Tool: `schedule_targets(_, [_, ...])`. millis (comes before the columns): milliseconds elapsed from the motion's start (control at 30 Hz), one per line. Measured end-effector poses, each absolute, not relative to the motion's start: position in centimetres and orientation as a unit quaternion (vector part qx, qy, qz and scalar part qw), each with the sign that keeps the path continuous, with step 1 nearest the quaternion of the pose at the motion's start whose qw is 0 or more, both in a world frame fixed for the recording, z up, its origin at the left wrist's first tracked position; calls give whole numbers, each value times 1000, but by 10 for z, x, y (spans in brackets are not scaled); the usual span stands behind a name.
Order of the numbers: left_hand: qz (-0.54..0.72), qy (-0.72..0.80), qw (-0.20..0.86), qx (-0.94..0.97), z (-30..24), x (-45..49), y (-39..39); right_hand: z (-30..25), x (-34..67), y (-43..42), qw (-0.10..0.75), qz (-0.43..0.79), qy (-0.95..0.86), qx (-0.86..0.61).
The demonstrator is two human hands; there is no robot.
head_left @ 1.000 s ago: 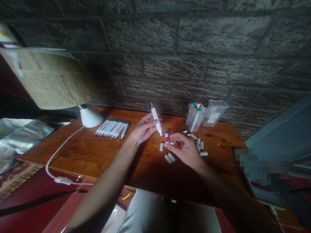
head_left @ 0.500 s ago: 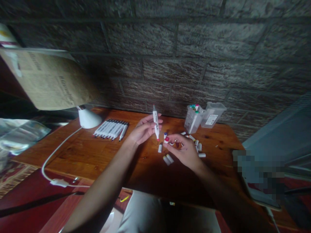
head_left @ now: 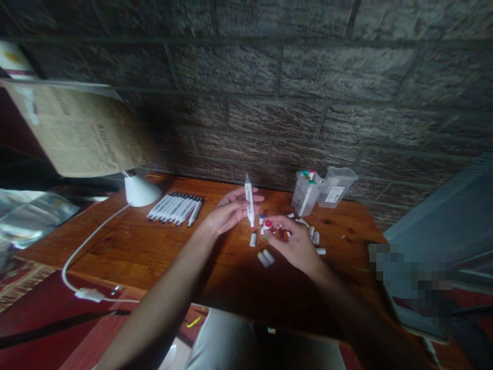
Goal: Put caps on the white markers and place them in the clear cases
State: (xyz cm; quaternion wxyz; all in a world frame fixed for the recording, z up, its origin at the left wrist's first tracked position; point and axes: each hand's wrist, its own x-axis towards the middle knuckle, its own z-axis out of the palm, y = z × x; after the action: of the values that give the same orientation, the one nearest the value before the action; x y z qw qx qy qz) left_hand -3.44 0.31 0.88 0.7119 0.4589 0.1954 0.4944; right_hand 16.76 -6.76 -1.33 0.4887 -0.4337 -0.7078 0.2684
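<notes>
Turned nearly upright since the earliest frame, with printed lettering now showing: white marker (head_left: 250, 200), raised above the middle of a wooden counter (head_left: 227, 275).

From left to right: at the counter's back-left corner, a paper-shaded lamp (head_left: 84, 131), with a cord running down past the front edge. Next, towards the back edge, a row of white markers (head_left: 175, 208) side by side, coloured ends facing the front edge; apparently all without caps, so judged already uncapped. Then the left hand (head_left: 229, 213), pinching the white marker between thumb and fingers, other fingers spread; red nib bare at the lower end, grey tip on top. Below that nib, a loose cap (head_left: 253, 240); nearer the front edge, a pair of caps (head_left: 263, 259) lying together. Close by, the right hand (head_left: 292, 239), thumb and forefinger pinching a red-topped cap (head_left: 268, 224), near the nib but apart from it. Just past that hand, more scattered caps (head_left: 316, 237). Towards the back-right corner, a see-through container (head_left: 302, 199) holding colourful-ended markers, seemingly not yet uncapped, and a second container (head_left: 337, 187) beside it.
</notes>
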Motion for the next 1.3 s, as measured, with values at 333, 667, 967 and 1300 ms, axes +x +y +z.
schedule_targets(333, [516, 218, 698, 447, 9, -35, 7, -8, 201, -55, 314, 189, -840, -400])
schedule_targets(667, [519, 214, 697, 446, 6, -35, 9, -13, 209, -53, 269, 248, -840, -401])
schedule_targets(967, [532, 225, 693, 432, 9, -34, 10, 7, 262, -35, 339, 237, -785, -461])
schedule_targets(1300, [536, 257, 684, 424, 10, -33, 9, -13, 247, -33, 232, 233, -805, -494])
